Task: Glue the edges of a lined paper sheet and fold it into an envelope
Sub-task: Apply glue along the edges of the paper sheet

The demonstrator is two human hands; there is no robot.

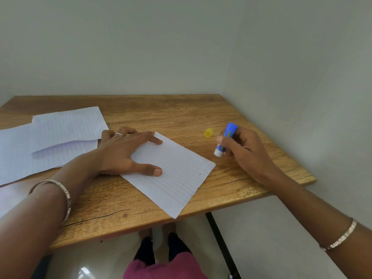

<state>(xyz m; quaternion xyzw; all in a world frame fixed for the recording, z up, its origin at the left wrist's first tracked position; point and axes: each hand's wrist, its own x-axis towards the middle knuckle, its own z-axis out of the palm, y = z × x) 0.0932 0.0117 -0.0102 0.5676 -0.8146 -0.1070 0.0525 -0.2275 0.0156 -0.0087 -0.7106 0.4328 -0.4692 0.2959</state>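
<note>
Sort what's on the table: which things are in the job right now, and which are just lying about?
In the job: lined sheet under the left hand; glue stick in the right hand.
Lying about: yellow cap; spare lined sheets at the left.

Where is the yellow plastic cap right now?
Head view: the yellow plastic cap lies on the wooden table, right of centre, just left of the blue glue stick in the right hand.

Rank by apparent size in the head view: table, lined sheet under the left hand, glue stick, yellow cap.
Largest to smallest:
table
lined sheet
glue stick, partly hidden by the right hand
yellow cap
</note>
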